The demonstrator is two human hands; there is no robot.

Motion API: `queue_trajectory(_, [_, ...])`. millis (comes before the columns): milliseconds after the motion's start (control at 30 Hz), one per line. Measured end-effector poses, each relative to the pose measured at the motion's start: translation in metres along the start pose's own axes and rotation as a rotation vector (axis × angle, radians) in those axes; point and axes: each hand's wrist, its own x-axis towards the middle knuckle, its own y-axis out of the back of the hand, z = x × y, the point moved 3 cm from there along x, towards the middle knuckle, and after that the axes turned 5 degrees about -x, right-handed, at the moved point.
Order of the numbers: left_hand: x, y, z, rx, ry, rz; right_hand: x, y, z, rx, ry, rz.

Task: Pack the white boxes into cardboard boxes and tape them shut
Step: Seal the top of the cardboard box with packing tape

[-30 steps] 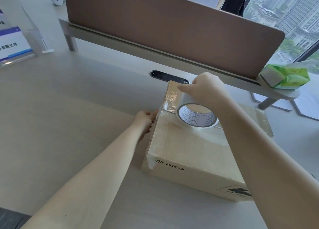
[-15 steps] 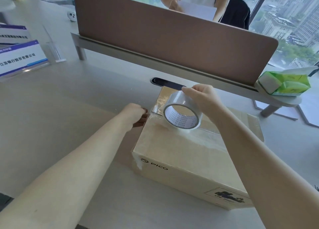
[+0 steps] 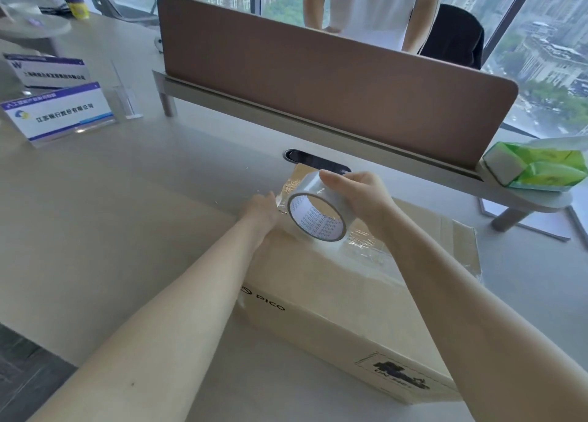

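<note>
Pale grey surface (image 3: 133,205), carrying a closed cardboard box (image 3: 334,294), two standing name cards (image 3: 60,112) far left, a brown divider panel (image 3: 318,81).

The right hand (image 3: 359,198) grips a tape roll (image 3: 315,214) above the closed cardboard box (image 3: 334,291), while the left hand (image 3: 261,211) presses its far corner.

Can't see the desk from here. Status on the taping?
Right hand grips tape roll above the cardboard box. Left hand at the box's far left edge. Box closed, tape across top. Nothing blocking.
</note>
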Motion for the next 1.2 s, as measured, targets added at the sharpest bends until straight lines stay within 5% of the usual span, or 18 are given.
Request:
queue_trajectory(233, [-0.008, -0.001, 0.002, 0.241, -0.086, 0.032, -0.008, 0.041, -0.004, -0.498, -0.041, 0.032])
queue_trajectory(433, [-0.019, -0.014, 0.008, 0.471, -0.124, -0.007, -0.02, 0.055, 0.002, -0.594, -0.091, 0.005])
queue_trajectory(733, [-0.011, -0.02, 0.004, 0.516, -0.179, -0.054, -0.045, 0.075, 0.05, 0.046, -0.026, -0.038])
queue_trajectory(1033, [-0.021, -0.022, 0.014, 0.66, -0.374, 0.163, -0.053, 0.088, 0.033, -0.476, -0.076, 0.129])
queue_trajectory(1200, [-0.04, -0.03, 0.021, 0.681, -0.706, 0.171, -0.068, 0.093, 0.047, -0.147, 0.006, 0.112])
